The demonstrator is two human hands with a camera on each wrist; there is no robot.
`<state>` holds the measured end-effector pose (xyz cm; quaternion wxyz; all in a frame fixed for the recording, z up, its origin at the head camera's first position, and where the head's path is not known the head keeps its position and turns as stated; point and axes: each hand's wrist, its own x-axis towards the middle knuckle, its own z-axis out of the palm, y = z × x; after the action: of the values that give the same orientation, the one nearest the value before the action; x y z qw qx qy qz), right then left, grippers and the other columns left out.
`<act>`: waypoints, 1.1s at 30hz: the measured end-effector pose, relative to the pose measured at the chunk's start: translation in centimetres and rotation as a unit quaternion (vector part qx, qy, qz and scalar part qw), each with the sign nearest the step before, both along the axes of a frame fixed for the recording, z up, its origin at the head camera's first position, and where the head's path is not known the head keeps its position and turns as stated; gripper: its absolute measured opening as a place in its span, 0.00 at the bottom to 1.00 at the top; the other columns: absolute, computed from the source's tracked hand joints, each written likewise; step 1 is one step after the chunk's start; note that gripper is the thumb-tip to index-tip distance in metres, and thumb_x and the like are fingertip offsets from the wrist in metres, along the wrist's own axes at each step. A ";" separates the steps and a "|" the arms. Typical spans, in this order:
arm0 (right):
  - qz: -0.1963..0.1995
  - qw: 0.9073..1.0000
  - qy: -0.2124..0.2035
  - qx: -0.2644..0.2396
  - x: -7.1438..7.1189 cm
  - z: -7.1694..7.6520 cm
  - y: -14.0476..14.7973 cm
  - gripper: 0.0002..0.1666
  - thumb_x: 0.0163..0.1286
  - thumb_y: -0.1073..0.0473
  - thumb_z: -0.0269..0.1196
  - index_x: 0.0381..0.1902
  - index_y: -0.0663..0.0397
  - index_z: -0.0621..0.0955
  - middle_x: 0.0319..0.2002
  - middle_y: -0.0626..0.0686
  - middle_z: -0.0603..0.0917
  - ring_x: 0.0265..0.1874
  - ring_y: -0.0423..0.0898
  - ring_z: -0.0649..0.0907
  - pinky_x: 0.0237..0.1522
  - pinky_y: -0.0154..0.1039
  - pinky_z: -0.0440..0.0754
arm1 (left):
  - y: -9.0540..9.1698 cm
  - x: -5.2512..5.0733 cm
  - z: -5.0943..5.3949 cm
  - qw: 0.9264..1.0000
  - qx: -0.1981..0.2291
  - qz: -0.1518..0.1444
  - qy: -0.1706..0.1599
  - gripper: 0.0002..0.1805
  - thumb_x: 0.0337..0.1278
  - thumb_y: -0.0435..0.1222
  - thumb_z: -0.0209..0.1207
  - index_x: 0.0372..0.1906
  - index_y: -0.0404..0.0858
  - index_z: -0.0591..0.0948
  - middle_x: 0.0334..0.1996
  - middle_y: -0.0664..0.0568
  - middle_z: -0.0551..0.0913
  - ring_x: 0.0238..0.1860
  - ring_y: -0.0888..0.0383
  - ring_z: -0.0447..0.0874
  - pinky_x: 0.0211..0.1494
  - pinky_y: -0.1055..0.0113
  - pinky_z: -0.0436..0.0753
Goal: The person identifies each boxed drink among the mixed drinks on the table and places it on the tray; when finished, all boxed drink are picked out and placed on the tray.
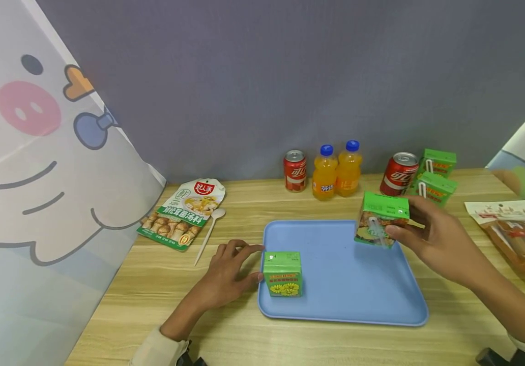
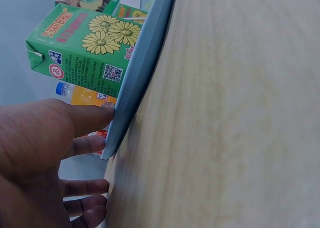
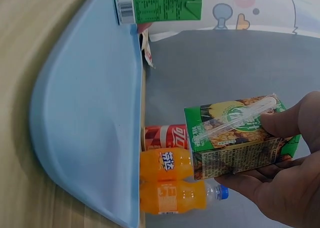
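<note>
My right hand [image 1: 441, 239] grips a green drink carton [image 1: 381, 218] with a straw on its side, raised above the right back part of a blue tray [image 1: 340, 274]. In the right wrist view the thumb lies on the straw face of this carton [image 3: 240, 133] and the fingers are beneath it. Another green carton [image 1: 283, 274], printed with yellow flowers, stands upright at the tray's left end. Beside it my left hand [image 1: 226, 277] touches the tray's left rim with thumb and index finger, the other fingers loosely bent, holding nothing.
Behind the tray stand a red can [image 1: 295, 171], two orange soda bottles [image 1: 325, 173], another red can [image 1: 399, 174] and two more green cartons [image 1: 434, 188]. A soup seasoning pouch [image 1: 182, 213] and a white spoon [image 1: 209, 235] lie left. A brown food package [image 1: 519, 236] lies right.
</note>
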<state>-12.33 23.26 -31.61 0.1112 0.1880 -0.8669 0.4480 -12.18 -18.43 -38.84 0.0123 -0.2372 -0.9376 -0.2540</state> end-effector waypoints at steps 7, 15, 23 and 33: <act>0.021 1.000 -0.008 0.010 1.2 -0.3 0.0 0.28 0.68 0.65 0.68 0.63 0.55 0.72 0.54 0.57 0.80 0.50 0.30 0.81 0.43 0.26 0.81 | 0.0 0.0 0.0 1.000 0.001 0.001 -0.001 0.31 0.63 0.49 0.66 0.70 0.55 0.73 0.60 0.49 0.68 0.55 0.51 0.64 0.57 0.45 0.66; 0.031 1.000 -0.005 0.003 2.3 -0.6 -0.4 0.27 0.66 0.68 0.69 0.61 0.53 0.73 0.50 0.53 0.81 0.48 0.36 0.82 0.44 0.28 0.81 | 0.1 0.1 0.1 1.000 0.000 0.002 0.001 0.30 0.63 0.49 0.66 0.69 0.55 0.73 0.60 0.49 0.68 0.55 0.51 0.64 0.56 0.46 0.66; 0.063 0.998 -0.006 -0.007 3.0 -1.7 -0.7 0.31 0.64 0.71 0.69 0.63 0.52 0.73 0.48 0.50 0.81 0.45 0.41 0.82 0.46 0.29 0.81 | 0.1 0.1 0.1 1.000 -0.001 0.002 0.000 0.31 0.63 0.49 0.66 0.69 0.55 0.73 0.60 0.49 0.68 0.55 0.50 0.64 0.57 0.46 0.66; 0.092 0.996 -0.019 0.007 3.7 -2.9 -1.2 0.31 0.66 0.68 0.69 0.64 0.47 0.72 0.47 0.47 0.81 0.46 0.41 0.82 0.48 0.29 0.80 | 0.1 0.1 0.1 1.000 -0.003 0.000 0.001 0.31 0.63 0.48 0.66 0.70 0.55 0.73 0.60 0.48 0.68 0.55 0.50 0.64 0.57 0.46 0.66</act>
<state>-8.63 22.09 -34.50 0.0520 0.2597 -0.8507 0.4540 -12.12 -18.32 -38.72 0.0124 -0.2373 -0.9383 -0.2514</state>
